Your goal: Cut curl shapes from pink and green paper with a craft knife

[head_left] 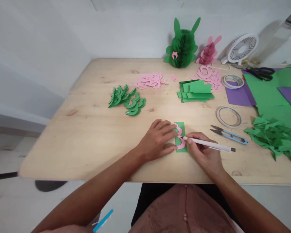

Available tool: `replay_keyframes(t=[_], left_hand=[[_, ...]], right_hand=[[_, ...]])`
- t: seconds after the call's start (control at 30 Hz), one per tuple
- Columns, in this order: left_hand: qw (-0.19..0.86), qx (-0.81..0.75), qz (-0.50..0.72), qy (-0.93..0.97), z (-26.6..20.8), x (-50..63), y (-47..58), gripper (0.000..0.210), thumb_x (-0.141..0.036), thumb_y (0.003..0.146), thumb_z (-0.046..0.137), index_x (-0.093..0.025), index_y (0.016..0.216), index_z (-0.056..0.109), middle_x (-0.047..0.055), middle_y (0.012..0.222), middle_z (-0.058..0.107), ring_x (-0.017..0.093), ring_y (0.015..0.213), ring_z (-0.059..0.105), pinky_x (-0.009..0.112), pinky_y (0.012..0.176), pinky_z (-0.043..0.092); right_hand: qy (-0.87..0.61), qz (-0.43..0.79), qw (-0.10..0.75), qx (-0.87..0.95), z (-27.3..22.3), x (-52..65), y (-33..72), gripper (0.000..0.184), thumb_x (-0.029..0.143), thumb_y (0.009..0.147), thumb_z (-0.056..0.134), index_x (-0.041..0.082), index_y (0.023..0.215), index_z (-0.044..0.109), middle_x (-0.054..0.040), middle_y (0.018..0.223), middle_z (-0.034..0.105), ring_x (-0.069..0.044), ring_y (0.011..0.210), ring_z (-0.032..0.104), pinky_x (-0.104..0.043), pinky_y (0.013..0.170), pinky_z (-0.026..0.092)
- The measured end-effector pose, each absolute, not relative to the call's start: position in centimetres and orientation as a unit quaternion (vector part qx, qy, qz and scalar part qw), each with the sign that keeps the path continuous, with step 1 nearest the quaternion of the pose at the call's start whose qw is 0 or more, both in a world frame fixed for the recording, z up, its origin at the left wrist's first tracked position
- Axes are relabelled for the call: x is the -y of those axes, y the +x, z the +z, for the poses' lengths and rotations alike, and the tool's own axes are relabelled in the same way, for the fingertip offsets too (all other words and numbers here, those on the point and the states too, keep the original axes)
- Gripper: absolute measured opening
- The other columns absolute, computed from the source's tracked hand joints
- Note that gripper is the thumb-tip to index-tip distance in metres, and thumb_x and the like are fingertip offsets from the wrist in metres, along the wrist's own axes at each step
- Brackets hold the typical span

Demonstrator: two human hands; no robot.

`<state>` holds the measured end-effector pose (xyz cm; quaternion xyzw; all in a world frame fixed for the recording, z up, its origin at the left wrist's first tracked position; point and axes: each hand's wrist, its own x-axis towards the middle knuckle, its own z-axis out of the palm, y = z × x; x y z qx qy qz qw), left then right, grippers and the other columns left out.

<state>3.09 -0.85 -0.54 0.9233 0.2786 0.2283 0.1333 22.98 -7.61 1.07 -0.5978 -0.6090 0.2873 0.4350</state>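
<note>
My right hand [207, 154] is closed round a white pen [210, 143], its tip at the edge of a curved pink paper cutout [180, 143]. This cutout lies on a small green paper strip [181, 124] near the table's front edge. With fingers stretched out, my left hand [158, 139] rests on the left side of the cutout and strip, pressing them against the table. Its fingers hide part of both papers. To the right of the pen lie blue-handled thread snips [230, 134].
Green cutouts [135, 105] and pink cutouts [151, 80] lie behind my left hand. A stack of green strips [196, 91], tape rolls [229, 117], green scraps [276, 137] and black scissors [260, 72] are to the right. Paper rabbits [183, 48] and a fan [242, 48] stand at the back.
</note>
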Motion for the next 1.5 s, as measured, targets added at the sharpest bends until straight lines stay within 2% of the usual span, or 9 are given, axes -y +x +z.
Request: replay_keyframes(t=[0.23, 0.7, 1.5], left_hand=[[0.132, -0.280, 0.231, 0.922, -0.56, 0.90, 3.07, 0.034, -0.041, 0.089, 0.056, -0.022, 0.116, 0.063, 0.007, 0.131, 0.060, 0.027, 0.122, 0.049, 0.047, 0.107, 0.032], [0.126, -0.280, 0.228, 0.924, -0.71, 0.88, 3.04, 0.032, -0.038, 0.087, 0.060, -0.022, 0.115, 0.061, 0.006, 0.131, 0.060, 0.026, 0.124, 0.048, 0.045, 0.107, 0.030], [0.125, -0.276, 0.228, 0.925, -0.89, 0.81, 2.98, 0.034, -0.039, 0.086, 0.061, -0.022, 0.115, 0.061, 0.006, 0.132, 0.060, 0.026, 0.125, 0.047, 0.046, 0.108, 0.029]], right_hand=[[-0.595, 0.288, 0.420, 0.622, 1.18, 7.56, 22.85, 0.012, 0.029, 0.086, 0.060, 0.019, 0.087, 0.067, -0.0031, 0.077, 0.070, -0.015, 0.063, 0.063, -0.026, 0.057, 0.051], [-0.560, 0.248, 0.389, 0.689, 1.31, 7.04, 22.56, 0.011, 0.024, 0.087, 0.059, 0.022, 0.093, 0.068, -0.0049, 0.091, 0.075, -0.019, 0.082, 0.069, -0.035, 0.075, 0.055], [-0.559, 0.213, 0.374, 0.709, 0.66, 7.11, 22.70, 0.012, 0.026, 0.089, 0.058, 0.023, 0.095, 0.068, -0.0057, 0.094, 0.075, -0.022, 0.088, 0.070, -0.039, 0.079, 0.057]])
